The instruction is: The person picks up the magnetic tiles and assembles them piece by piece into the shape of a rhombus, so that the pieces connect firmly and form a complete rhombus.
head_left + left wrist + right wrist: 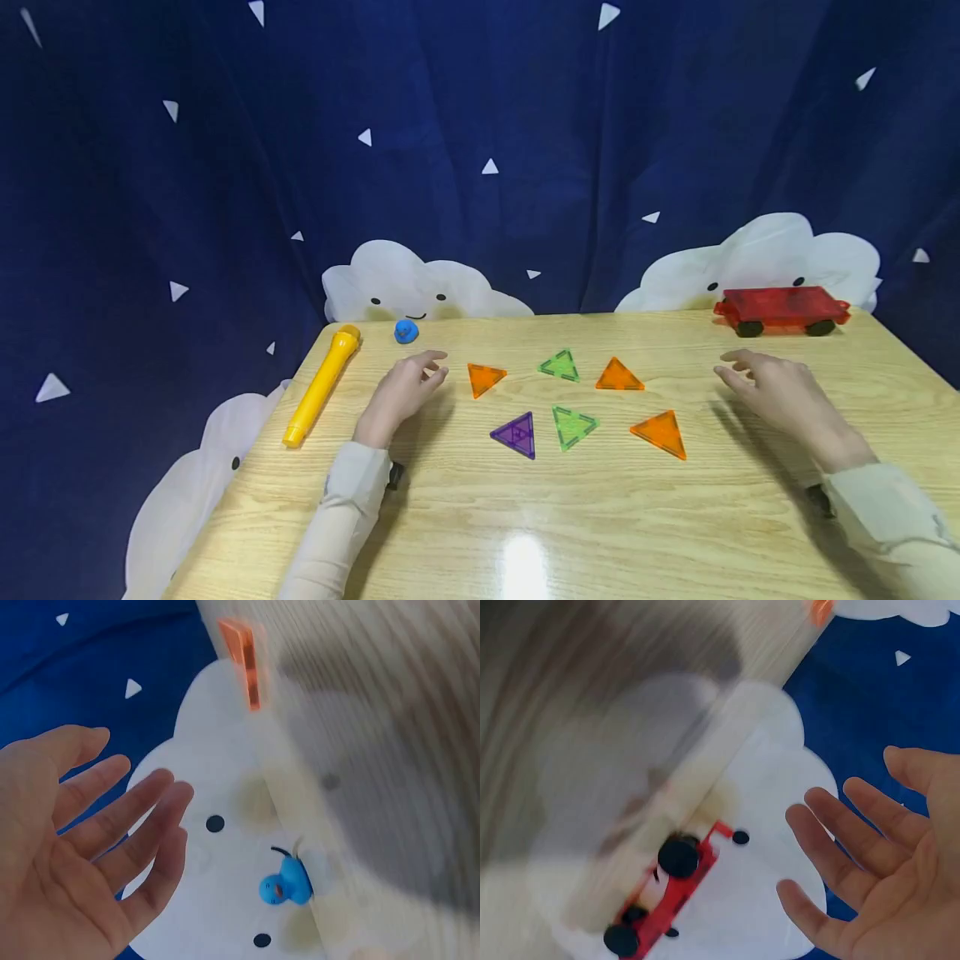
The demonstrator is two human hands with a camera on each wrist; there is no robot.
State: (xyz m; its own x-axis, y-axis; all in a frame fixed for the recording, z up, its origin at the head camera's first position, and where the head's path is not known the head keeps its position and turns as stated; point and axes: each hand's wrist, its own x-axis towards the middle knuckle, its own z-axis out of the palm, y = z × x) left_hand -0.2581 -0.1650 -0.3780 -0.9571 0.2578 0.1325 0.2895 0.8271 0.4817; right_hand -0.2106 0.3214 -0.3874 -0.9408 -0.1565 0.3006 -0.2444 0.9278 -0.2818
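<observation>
My left hand (402, 389) hovers over the left part of the table, its fingers loosely bent around nothing. Closest to it lies an orange triangle tile (486, 379); a blue rubber duck (406, 332) sits just beyond. On the right, my right hand (780, 396) is likewise raised and holds nothing. Between the hands lie a purple triangle tile (516, 435), two green triangle tiles (574, 427) and two more orange triangle tiles (663, 433), all flat and apart. The right wrist view shows relaxed, spread fingers near a red toy wagon (664, 907).
A yellow toy microphone (322, 385) lies along the table's left edge. At the back right stands the red wagon on black wheels. Behind the wooden table (600, 533) hangs a dark blue curtain (450, 100) with white triangles and clouds.
</observation>
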